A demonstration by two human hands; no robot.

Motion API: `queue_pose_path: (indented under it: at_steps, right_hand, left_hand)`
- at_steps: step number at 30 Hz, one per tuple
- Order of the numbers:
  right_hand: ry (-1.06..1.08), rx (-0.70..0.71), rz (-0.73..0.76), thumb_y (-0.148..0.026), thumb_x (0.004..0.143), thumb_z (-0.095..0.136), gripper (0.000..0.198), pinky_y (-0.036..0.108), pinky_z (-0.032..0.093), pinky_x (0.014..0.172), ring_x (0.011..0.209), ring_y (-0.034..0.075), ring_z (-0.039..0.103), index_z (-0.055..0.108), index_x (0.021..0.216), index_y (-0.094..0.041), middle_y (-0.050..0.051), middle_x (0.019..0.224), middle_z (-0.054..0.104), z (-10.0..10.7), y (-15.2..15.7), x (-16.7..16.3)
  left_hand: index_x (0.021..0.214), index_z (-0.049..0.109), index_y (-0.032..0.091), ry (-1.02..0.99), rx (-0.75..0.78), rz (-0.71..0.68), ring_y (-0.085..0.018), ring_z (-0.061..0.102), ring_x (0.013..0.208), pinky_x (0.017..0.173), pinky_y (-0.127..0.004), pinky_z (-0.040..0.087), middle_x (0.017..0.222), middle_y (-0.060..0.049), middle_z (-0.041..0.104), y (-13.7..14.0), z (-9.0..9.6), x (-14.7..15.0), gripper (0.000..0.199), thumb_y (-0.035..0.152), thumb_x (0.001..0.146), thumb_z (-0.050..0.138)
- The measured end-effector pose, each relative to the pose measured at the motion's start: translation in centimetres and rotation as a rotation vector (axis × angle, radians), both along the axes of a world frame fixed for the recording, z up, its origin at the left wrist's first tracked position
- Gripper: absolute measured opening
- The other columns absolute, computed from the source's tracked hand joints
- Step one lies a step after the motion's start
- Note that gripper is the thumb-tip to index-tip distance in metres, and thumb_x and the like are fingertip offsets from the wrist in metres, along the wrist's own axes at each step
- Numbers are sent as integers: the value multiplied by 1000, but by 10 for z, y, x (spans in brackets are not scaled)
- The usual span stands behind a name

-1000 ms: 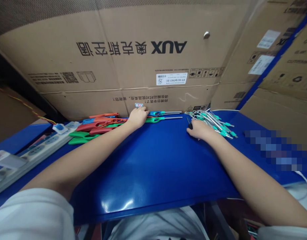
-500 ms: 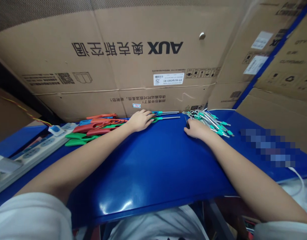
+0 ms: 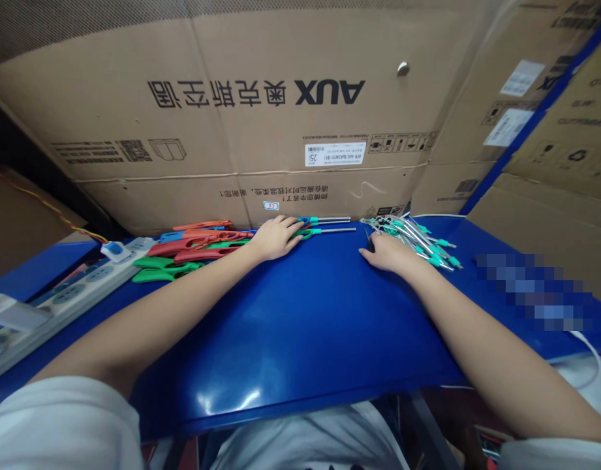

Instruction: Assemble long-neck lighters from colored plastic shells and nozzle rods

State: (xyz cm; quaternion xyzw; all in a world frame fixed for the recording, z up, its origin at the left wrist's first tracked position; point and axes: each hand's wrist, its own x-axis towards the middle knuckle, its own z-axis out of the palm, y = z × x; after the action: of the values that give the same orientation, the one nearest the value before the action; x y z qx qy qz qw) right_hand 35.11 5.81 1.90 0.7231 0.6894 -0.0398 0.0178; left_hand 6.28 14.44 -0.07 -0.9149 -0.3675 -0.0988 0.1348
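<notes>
My left hand (image 3: 277, 236) lies palm down with outstretched fingers over long-nosed lighters at the foot of the cardboard. Two slim metal tubes with teal collars, one of them a lower metal tube (image 3: 337, 230), stick out to its right. Red, orange, blue and green plastic handles, such as a green handle (image 3: 166, 269), spread to its left. My right hand (image 3: 387, 253) is curled beside a pile of metal tubes (image 3: 422, 240) with teal ends and thin wires. Something dark shows at its fingertips, too small and covered to name.
A printed cardboard panel (image 3: 280, 137) stands upright behind the blue table (image 3: 290, 326). At left lies a white power strip (image 3: 79, 287) with plugs in it. A blurred-out object (image 3: 535, 290) with a white cable rests at right, near another cardboard panel (image 3: 549, 222).
The view has shifted slightly, so the scene sits a little further right. Both hands keep practically the same places and poses.
</notes>
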Motion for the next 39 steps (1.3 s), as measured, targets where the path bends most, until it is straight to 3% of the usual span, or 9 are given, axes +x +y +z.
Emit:
queue_pose_path:
  at_steps: [20, 26, 29, 31, 35, 39]
  right_hand:
    - [2, 40, 8, -45, 98, 48, 43, 42, 49, 89, 115, 36, 63, 61, 118, -10, 22, 127, 64, -7, 5, 6]
    - [10, 79, 20, -44, 99, 47, 43, 40, 50, 87, 109, 34, 66, 61, 117, -8, 24, 120, 67, -8, 5, 8]
    - [12, 129, 16, -45, 99, 46, 46, 41, 50, 88, 108, 35, 65, 60, 122, -7, 24, 123, 64, -5, 5, 10]
    - [28, 238, 40, -40, 98, 48, 41, 41, 49, 91, 110, 34, 64, 61, 119, -8, 23, 122, 63, -4, 5, 11]
    - [117, 502, 139, -28, 92, 53, 18, 39, 49, 90, 104, 31, 64, 66, 87, -16, 15, 103, 65, -2, 6, 10]
    - [207, 623, 230, -36, 89, 55, 31, 38, 49, 80, 88, 28, 63, 49, 63, -22, 9, 84, 64, 0, 3, 3]
  left_hand:
    - [148, 50, 20, 7, 28, 1, -32, 49, 134, 112, -46, 39, 147, -14, 53, -4, -8, 2, 51, 44, 105, 34]
    - [148, 49, 19, 2, 25, 39, -29, 45, 138, 114, -42, 36, 151, -13, 49, -12, 5, -1, 52, 44, 105, 35]
    - [142, 55, 18, -9, 23, 128, -30, 48, 133, 109, -42, 40, 145, -13, 53, -15, 22, -16, 50, 43, 102, 39]
    - [136, 59, 17, -18, 13, 215, -31, 51, 129, 105, -43, 43, 138, -15, 58, -14, 36, -34, 47, 41, 100, 41]
    - [106, 73, 15, 5, -81, 396, -34, 61, 111, 89, -40, 50, 112, -16, 68, -8, 60, -84, 35, 38, 87, 54]
    - [101, 73, 16, 23, -188, 526, -30, 67, 93, 76, -35, 51, 104, -13, 71, -14, 77, -126, 38, 45, 79, 60]
